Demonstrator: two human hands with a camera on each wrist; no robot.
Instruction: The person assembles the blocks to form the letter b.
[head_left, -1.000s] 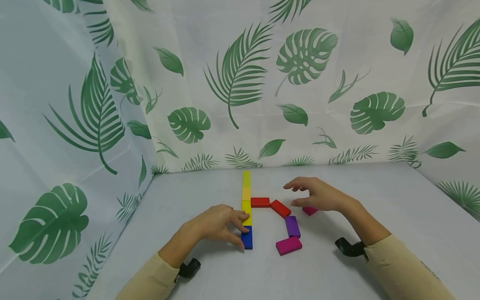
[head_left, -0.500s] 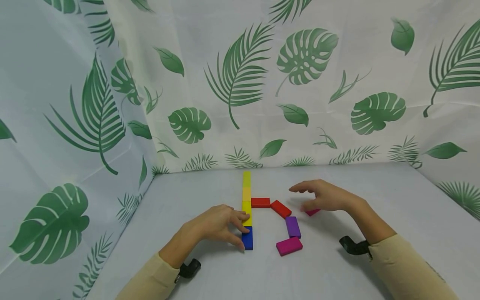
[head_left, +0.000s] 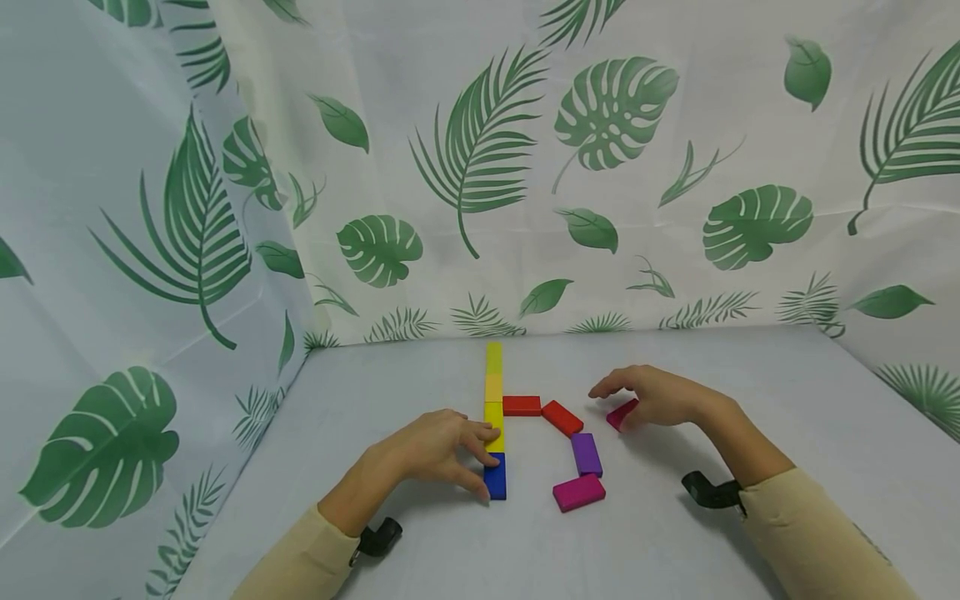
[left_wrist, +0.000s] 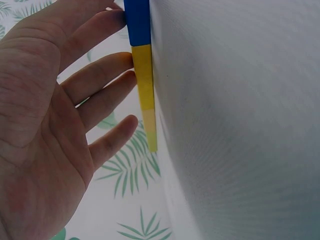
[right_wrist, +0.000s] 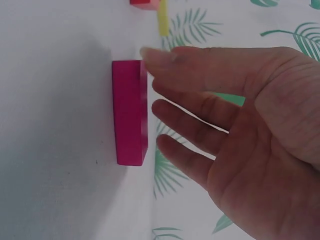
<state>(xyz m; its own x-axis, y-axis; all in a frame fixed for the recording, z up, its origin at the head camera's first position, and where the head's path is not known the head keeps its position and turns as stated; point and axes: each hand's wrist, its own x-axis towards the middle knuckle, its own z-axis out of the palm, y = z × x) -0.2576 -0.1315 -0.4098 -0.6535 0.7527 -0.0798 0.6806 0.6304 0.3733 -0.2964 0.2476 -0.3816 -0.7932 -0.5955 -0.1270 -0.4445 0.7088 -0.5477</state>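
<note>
In the head view my left hand [head_left: 435, 446] rests its spread fingertips on a row of blocks, touching the blue block [head_left: 497, 487] and the yellow block [head_left: 491, 414] beyond it. The left wrist view shows those fingers fairly straight along the side of the yellow block [left_wrist: 144, 82]. To the right, my right hand [head_left: 663, 396] hovers with its thumb lowered at a loose magenta block [head_left: 619, 412] that it partly covers. From the right wrist, the thumb tip meets one end of the magenta block [right_wrist: 127, 112], while the other fingers are extended and apart from it.
Two red blocks [head_left: 522, 406], a purple block [head_left: 587, 454] and another magenta block [head_left: 579, 493] form a curve right of the row. More yellow blocks [head_left: 493, 367] extend the row away from me. A leaf-patterned cloth [head_left: 480, 275] hangs behind the white table surface [head_left: 525, 550].
My right hand has shifted right and slightly lower, from above the loose magenta block to beside it, showing more of the block. The left hand stays where it was.
</note>
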